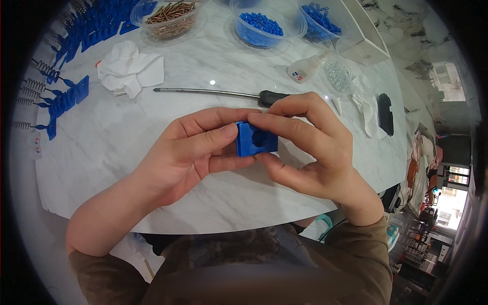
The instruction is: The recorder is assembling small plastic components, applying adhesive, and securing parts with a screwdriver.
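Between my two hands, above the near half of the marble-look table, is a small blue plastic block with a round hole in its upper face. My left hand grips its left side, thumb on top and fingers behind and below. On the right side, my right hand pinches the block, forefinger at its far edge and thumb at its near edge. Just beyond the hands lies a screwdriver with a long metal shaft pointing left; my right hand partly covers its black handle.
Clear tubs hold copper-coloured screws, small blue pieces and longer blue parts. Finished-looking blue parts with springs line the left edge. Crumpled tissue, a small white bottle and a black tool lie around.
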The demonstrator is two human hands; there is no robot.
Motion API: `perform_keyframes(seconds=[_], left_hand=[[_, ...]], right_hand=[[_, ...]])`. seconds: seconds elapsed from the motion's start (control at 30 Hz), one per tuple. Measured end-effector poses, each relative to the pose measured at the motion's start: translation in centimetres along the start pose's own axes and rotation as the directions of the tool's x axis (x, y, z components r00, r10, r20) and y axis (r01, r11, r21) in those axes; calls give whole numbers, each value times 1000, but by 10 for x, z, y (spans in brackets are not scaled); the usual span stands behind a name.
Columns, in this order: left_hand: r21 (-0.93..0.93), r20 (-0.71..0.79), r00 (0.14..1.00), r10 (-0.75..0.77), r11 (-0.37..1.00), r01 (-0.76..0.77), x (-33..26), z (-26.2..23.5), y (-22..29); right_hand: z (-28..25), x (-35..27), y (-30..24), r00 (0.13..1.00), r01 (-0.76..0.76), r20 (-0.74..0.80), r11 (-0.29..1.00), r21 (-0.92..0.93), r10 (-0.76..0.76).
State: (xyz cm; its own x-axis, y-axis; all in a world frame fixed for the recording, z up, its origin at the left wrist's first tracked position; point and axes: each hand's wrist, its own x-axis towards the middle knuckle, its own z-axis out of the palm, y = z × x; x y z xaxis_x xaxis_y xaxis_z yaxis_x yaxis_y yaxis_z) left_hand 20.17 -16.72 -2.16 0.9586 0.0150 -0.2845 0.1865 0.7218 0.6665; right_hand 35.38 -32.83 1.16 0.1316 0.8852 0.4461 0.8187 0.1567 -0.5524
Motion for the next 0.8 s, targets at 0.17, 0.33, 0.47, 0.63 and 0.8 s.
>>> perform_keyframes(seconds=[0.17, 0.33, 0.47, 0.63, 0.8], left_hand=[[2, 7, 1000, -2, 1000, 2, -1, 3, 2], [-3, -2, 1000, -8, 1000, 8, -1, 1, 2], [-1, 10, 1000, -2, 1000, 2, 0, 2, 2], [5, 8, 1000, -1, 1000, 1, 0, 0, 2], [37, 22, 1000, 6, 999, -7, 0, 1, 2]], right_hand=[[-2, 0, -1, 1000, 6, -2, 1000, 0, -6], [-2, 1, 0, 1000, 7, 9, 1000, 8, -7], [-3, 0, 0, 1000, -5, 14, 1000, 15, 4], [-3, 0, 1, 1000, -16, 21, 1000, 26, 15], [-2, 0, 1, 999, -30, 19, 998, 50, 29]])
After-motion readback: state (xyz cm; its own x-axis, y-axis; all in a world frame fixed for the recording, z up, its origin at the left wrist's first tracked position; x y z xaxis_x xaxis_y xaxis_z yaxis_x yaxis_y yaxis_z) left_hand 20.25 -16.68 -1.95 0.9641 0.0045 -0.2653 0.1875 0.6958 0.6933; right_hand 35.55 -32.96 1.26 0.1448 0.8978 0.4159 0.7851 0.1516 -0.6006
